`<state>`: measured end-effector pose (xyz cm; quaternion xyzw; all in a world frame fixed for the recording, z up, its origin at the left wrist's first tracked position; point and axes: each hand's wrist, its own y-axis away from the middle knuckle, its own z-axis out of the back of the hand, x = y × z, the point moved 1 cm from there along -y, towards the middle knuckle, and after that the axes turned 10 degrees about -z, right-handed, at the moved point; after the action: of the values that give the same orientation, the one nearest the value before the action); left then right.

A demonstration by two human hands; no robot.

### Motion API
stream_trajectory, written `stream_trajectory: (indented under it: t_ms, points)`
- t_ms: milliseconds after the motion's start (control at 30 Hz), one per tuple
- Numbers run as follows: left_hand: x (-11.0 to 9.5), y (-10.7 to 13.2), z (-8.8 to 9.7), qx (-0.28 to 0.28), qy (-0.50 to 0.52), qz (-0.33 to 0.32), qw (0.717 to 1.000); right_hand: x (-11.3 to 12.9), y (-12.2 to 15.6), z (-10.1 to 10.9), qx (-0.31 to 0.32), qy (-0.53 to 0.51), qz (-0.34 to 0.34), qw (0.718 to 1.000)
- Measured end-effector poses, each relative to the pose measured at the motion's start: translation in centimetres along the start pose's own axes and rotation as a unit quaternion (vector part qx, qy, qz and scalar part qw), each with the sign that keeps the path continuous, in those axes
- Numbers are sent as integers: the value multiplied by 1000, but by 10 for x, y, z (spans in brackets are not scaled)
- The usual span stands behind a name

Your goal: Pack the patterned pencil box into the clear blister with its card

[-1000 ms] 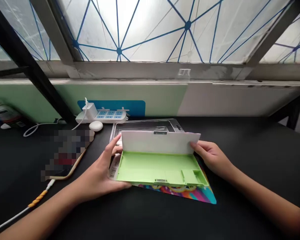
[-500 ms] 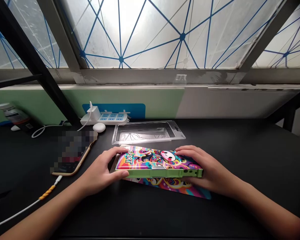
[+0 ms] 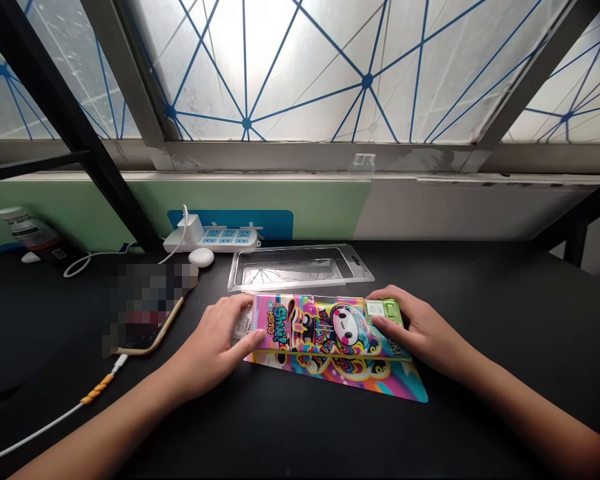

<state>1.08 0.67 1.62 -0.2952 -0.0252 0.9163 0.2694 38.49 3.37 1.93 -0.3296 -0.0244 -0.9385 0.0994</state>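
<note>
A flat pencil case with a brightly printed cartoon lid lies closed on a colourful printed card. A lime green patch shows at its far right corner. My left hand grips the case's left end, its fingers over the lid and near a white barcode label. My right hand holds the right end, with fingers on the lid's far corner. The case's underside is hidden.
An empty clear plastic blister tray lies just beyond the case on the black table. To the left are a pixelated phone, a white charging cable, a round white case and a power strip.
The pencil case has been shut since the earliest frame, hiding its green inside. Between the last two frames it has rotated on the card, and both hands have shifted with it.
</note>
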Motion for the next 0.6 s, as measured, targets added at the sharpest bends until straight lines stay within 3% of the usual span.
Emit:
stream_trajectory:
  t_ms: [133, 300, 400, 600]
  points:
    - [1, 2, -3, 0, -20, -11, 1000, 2, -6, 4, -40, 107, 102, 988]
    - [-4, 5, 3, 28, -12, -51, 998, 21, -10, 2, -67, 264, 233, 934]
    - [-2, 8, 3, 29, 19, -36, 999, 47, -13, -14, -63, 296, 244, 921]
    - [8, 9, 0, -19, 79, 4, 997, 91, -25, -45, -42, 259, 214, 941]
